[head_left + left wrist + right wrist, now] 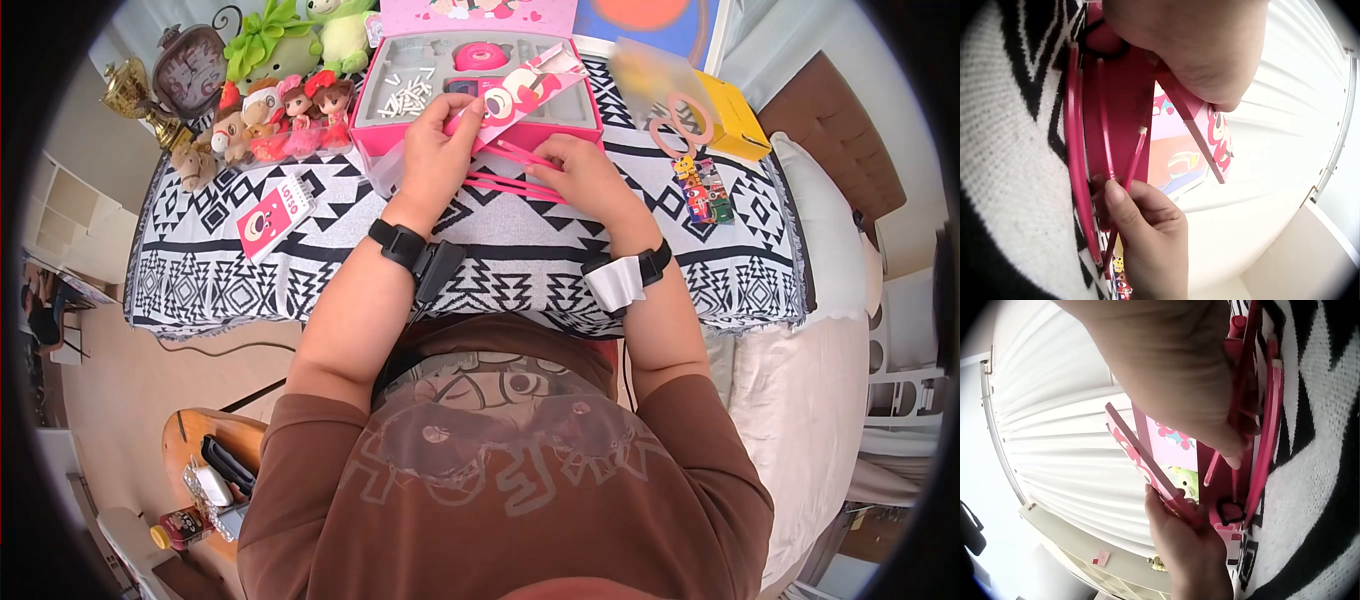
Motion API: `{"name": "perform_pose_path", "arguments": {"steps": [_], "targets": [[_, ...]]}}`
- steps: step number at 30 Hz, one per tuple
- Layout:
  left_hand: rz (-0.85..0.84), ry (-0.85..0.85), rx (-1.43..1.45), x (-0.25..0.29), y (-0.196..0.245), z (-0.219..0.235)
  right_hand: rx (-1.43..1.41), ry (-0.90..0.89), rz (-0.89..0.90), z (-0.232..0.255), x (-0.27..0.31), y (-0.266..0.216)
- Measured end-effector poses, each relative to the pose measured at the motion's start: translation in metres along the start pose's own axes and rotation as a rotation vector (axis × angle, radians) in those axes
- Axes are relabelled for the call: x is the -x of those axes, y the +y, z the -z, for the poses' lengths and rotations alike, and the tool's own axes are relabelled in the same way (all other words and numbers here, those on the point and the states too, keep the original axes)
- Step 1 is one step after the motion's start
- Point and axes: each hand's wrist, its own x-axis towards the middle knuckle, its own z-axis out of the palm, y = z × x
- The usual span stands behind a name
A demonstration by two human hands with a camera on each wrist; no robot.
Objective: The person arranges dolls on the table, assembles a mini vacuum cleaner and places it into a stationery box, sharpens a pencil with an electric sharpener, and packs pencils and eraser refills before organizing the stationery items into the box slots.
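Observation:
My left hand (pixel 441 143) grips a long pink box (pixel 517 93) printed with a bear, tilted up to the right over a pink gift box (pixel 588 135). In the right wrist view the narrow box (pixel 1141 453) rises from the left hand (pixel 1188 544). My right hand (pixel 583 178) pinches thin pink sticks (pixel 522 153) that look like pencils; in the left wrist view one pencil (pixel 1137 153) slants up from the right hand (pixel 1150 231). More pink pencils (pixel 510 187) lie on the patterned cloth before the gift box.
The gift box's grey tray (pixel 442 53) holds small white sticks (pixel 405 97) and a pink round item (pixel 480 56). Dolls and plush toys (pixel 300 115) stand at the left, near a LOTSO card (pixel 270 222). At the right are a yellow box (pixel 738 125), pink rings (pixel 684 124) and colourful figures (pixel 704 190).

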Motion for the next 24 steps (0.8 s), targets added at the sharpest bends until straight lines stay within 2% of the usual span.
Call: {"name": "perform_pose_path", "arguments": {"steps": [5,7,8,10,11,13,14,15,17,19,21,24], "targets": [[-0.092,0.050,0.023,-0.004,-0.011,-0.002,-0.090,0.141,-0.034,0.002,-0.003,0.002],[-0.126,0.135,0.138,-0.009,-0.019,0.000,-0.145,0.213,-0.061,0.005,-0.004,0.004],[-0.101,0.141,0.195,-0.009,-0.020,0.001,-0.144,0.217,-0.061,0.005,-0.004,0.005],[-0.071,0.138,0.202,-0.010,-0.021,0.003,-0.224,0.377,-0.043,0.006,-0.006,0.008],[-0.041,0.138,0.209,-0.011,-0.021,0.003,-0.223,0.380,-0.043,0.007,-0.006,0.008],[-0.047,0.125,0.211,-0.011,-0.021,0.002,-0.507,0.532,-0.157,0.010,-0.008,0.008],[-0.051,0.115,0.213,-0.010,-0.021,0.001,-0.581,0.602,-0.143,0.011,-0.010,0.011],[-0.051,0.110,0.213,-0.009,-0.020,0.001,-0.580,0.607,-0.145,0.015,-0.008,0.013],[-0.047,0.070,0.180,-0.008,-0.018,0.000,-0.946,0.627,-0.201,0.028,-0.005,0.012],[-0.039,0.052,0.155,-0.008,-0.019,-0.001,-0.981,0.706,-0.212,0.033,-0.005,0.011],[-0.032,0.034,0.130,-0.007,-0.020,-0.001,-1.190,0.763,-0.116,0.040,-0.004,0.016],[-0.025,-0.005,0.089,-0.006,-0.018,-0.003,-1.222,0.839,-0.092,0.046,-0.003,0.022]]}}
